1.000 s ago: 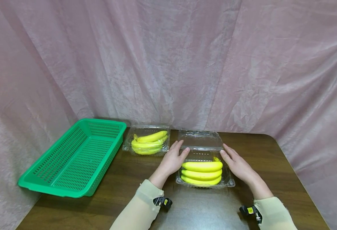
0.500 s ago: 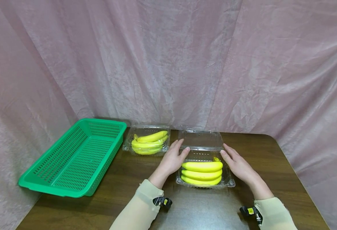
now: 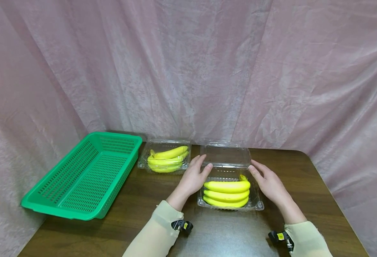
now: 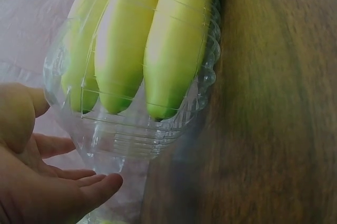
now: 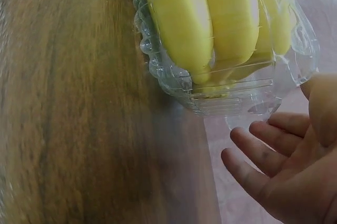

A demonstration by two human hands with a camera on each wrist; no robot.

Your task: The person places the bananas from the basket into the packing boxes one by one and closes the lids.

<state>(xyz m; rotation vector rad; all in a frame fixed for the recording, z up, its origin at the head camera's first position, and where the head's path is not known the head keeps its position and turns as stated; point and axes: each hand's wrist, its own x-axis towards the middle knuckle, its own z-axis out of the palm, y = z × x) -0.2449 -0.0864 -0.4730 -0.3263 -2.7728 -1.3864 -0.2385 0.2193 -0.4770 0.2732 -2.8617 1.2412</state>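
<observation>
A clear plastic clamshell box (image 3: pixel 255 199) stands on the table with its lid (image 3: pixel 225 155) folded back at the far side. Inside lies a bunch of yellow bananas (image 3: pixel 226 196), stem at the far right, greenish tips (image 4: pixel 162 105) on the left. My left hand (image 3: pixel 192 178) is at the box's left side, thumb near the rim and fingers extended along the outside. Mirroring it, my right hand (image 3: pixel 271 184) is at the right side, its thumb right at the rim and its fingers (image 5: pixel 258 153) loosely extended beside the outer wall.
To the left of the box is a closed clear clamshell (image 3: pixel 143 162) with more bananas (image 3: pixel 167 160) in it. A green slotted basket (image 3: pixel 95 178) is on the left of the wooden table (image 3: pixel 137 200). Pink curtains (image 3: pixel 188 71) hang behind the table.
The lid's far edge shows slightly higher than a second ago. My right hand has shifted a little to the right, while the left has barely moved.
</observation>
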